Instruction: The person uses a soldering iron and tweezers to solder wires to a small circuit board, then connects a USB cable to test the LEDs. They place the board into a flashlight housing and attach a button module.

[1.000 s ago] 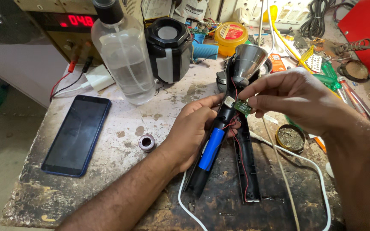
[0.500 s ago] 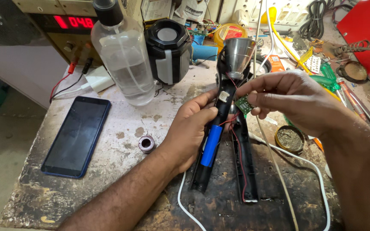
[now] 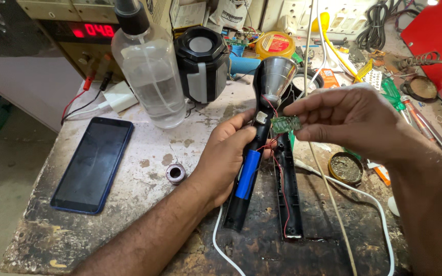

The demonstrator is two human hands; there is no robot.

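Observation:
My left hand [image 3: 226,158] grips an opened black torch body [image 3: 241,202] that holds a blue battery cell [image 3: 247,173] and ends in a silver cone reflector [image 3: 274,76]. My right hand [image 3: 354,120] pinches a small green circuit board [image 3: 286,124] between thumb and fingers, just right of the torch neck. Thin red wires [image 3: 280,179] run from the board down into the torch. The torch's separate black cover half [image 3: 290,197] lies on the bench beside it.
A dark phone [image 3: 93,163] lies at the left. A clear bottle [image 3: 149,76], a black speaker [image 3: 200,64] and a power supply with a red display [image 3: 93,30] stand behind. A solder spool [image 3: 175,174], a round tin [image 3: 345,167], a white cable [image 3: 369,204], screwdrivers [image 3: 410,110].
The torch has been lifted and tilted further up toward the back. My right hand with the green board has moved slightly up and right.

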